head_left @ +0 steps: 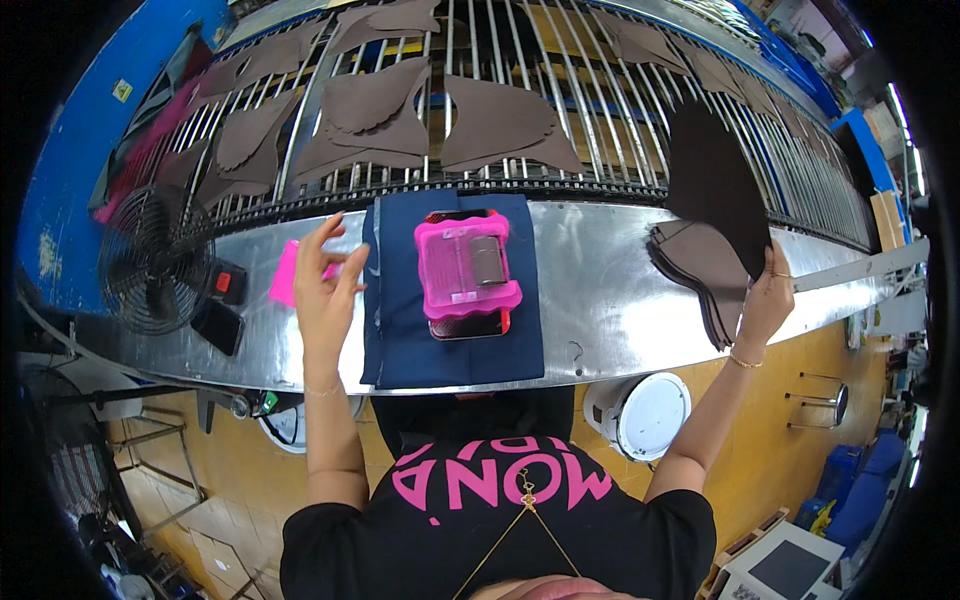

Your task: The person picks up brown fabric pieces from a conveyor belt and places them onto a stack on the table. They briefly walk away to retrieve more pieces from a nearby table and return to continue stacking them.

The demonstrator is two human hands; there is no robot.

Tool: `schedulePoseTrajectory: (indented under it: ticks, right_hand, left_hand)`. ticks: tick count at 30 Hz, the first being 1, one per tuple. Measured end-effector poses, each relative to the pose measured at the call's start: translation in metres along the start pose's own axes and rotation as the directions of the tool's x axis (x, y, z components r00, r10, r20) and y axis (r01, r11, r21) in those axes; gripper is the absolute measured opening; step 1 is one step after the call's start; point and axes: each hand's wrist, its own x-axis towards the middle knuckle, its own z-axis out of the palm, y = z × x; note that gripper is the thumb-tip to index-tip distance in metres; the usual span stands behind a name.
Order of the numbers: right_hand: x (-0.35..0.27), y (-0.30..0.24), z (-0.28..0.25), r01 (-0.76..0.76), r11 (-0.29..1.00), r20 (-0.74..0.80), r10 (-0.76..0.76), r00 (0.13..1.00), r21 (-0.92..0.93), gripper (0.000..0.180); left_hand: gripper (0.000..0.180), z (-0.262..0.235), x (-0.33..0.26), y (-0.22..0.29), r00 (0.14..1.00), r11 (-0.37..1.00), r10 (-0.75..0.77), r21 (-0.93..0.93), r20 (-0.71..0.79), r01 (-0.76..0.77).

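Right hand (765, 300) at three o'clock pinches one dark brown cut piece (715, 185) lifted off my stack (705, 275); left hand (325, 290) hangs open at nine. Many pieces already lie on the conveyor rods (600, 110); most of the stack remains.

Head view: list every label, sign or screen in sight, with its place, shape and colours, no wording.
Sticker: small yellow square on the blue wall, upper left.
Phone: black slab with a dark screen, on the metal bench by the fan, close to the left hand.
Monitor: grey screen in a pale casing, on the floor, lower right.
Right hand lifts a dark brown piece; no label on it.
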Motion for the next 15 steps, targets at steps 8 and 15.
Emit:
schedulePoseTrajectory:
  ticks: [8, 15]
  right_hand:
    - [0.002, -0.169, 0.030, -0.421, 0.218, 0.415, 0.073, 0.907, 0.881, 0.020]
    - [-0.025, -0.236, 0.068, -0.397, 0.246, 0.462, -0.346, 0.817, 0.884, 0.021]
  left_hand:
    - [0.065, 0.022, 0.024, 0.034, 0.961, 0.957, 0.275, -0.109, 0.028, -0.270]
    - [0.018, -0.072, 0.010, 0.042, 1.000, 0.994, 0.011, -0.109, -0.006, -0.012]
